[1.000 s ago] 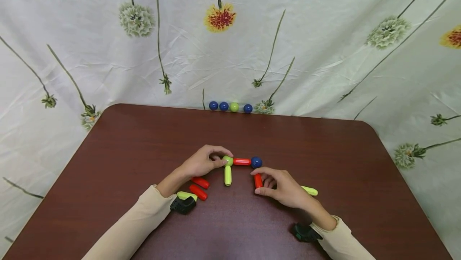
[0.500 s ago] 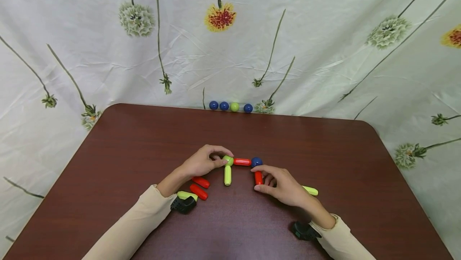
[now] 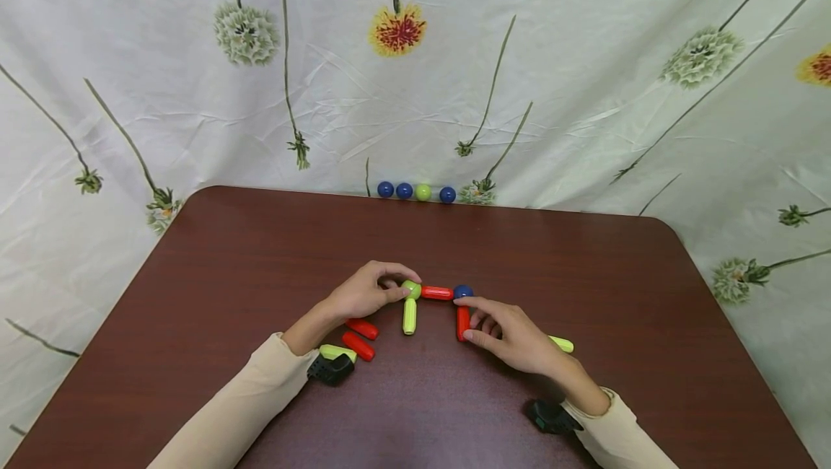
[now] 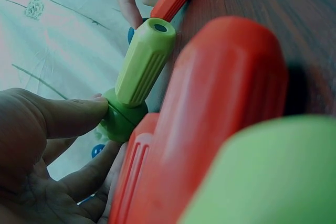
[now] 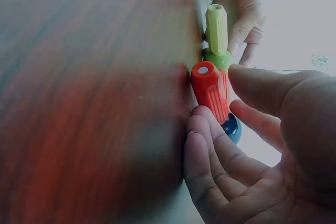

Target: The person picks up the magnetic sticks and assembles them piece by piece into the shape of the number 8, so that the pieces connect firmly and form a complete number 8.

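My left hand (image 3: 366,294) pinches a green ball (image 4: 126,119) between thumb and fingers. From that ball a yellow-green ribbed rod (image 3: 410,317) points towards me, and a red rod (image 3: 437,293) leads right to a blue ball (image 3: 463,291). Against the blue ball a second red rod (image 3: 463,323) also points towards me. My right hand (image 3: 513,335) is around this rod with its fingers loosely bent; in the right wrist view the thumb stands a little off it and fingertips lie close beneath. Whether any finger still touches the rod is hard to tell.
Two loose red rods (image 3: 358,345) and a yellow-green rod (image 3: 337,353) lie by my left wrist. Another yellow-green rod (image 3: 561,344) is partly behind my right hand. Blue balls (image 3: 404,190) and a green ball (image 3: 423,193) line the far edge of the brown table (image 3: 292,231).
The red rod at my right hand has moved up against the blue ball and swung slightly left. My right thumb has shifted right, loosening around it. My left hand has stayed still.
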Demonstrator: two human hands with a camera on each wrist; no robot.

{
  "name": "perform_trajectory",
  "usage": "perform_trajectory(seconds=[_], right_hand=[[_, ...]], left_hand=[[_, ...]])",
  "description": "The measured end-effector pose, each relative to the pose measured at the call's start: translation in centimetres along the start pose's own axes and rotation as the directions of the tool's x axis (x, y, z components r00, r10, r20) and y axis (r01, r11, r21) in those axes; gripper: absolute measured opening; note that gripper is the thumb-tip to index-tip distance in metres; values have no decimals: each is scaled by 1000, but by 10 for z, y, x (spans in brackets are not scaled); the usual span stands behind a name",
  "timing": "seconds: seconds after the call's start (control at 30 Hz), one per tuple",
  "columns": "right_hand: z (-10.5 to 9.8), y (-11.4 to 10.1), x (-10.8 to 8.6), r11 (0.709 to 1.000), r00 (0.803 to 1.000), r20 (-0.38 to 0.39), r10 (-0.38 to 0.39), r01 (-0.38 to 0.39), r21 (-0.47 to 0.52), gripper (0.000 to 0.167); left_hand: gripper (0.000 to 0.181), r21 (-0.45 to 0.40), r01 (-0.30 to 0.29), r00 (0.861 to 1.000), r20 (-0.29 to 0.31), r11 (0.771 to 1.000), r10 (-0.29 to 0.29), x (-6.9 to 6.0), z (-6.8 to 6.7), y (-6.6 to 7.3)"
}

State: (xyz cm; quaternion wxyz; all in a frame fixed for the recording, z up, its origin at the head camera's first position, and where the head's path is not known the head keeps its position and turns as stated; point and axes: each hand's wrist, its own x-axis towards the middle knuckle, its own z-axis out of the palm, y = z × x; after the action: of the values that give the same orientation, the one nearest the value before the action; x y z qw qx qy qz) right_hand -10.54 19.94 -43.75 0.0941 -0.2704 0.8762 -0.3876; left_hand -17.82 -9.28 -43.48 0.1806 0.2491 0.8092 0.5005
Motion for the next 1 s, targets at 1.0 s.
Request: perform_trajectory(seconds=[1.0], right_hand=[[-1, -1, 33, 989, 960, -238, 146, -137, 52, 25]], left_hand=[[22, -32, -2, 1000, 15, 999, 3, 2, 0, -3]])
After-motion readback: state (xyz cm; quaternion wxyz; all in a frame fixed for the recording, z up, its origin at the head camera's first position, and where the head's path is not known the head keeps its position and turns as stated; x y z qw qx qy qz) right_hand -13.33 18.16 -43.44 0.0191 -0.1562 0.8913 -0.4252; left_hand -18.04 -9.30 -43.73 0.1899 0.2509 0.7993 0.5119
